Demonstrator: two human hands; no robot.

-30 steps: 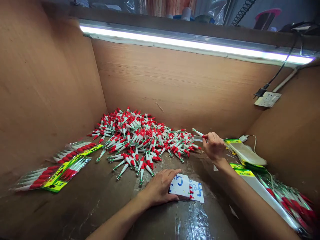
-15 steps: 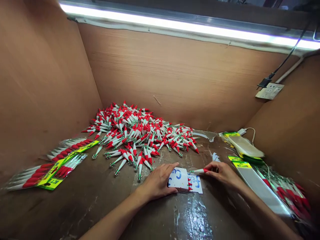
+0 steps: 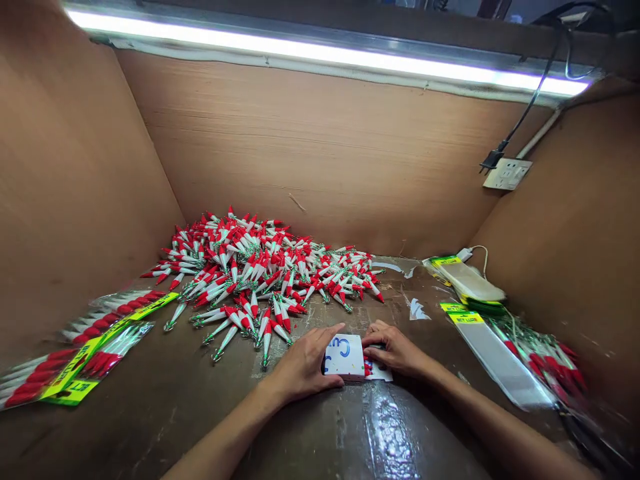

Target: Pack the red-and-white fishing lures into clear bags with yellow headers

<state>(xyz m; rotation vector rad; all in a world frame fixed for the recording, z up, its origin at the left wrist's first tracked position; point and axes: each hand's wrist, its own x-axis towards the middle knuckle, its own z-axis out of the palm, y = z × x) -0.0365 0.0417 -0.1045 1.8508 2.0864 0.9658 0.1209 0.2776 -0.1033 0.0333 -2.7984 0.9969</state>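
Down low on the brown table (image 3: pixel 165 407), both forearms reach in from the near edge. Left hand (image 3: pixel 303 363) lies flat, fingers spread, pressing the white card (image 3: pixel 345 355). Right hand (image 3: pixel 395 348) curls over the card's right end, fingertips pinching red-tipped pieces there. Behind them lies the pile of red-and-white lures (image 3: pixel 260 270).
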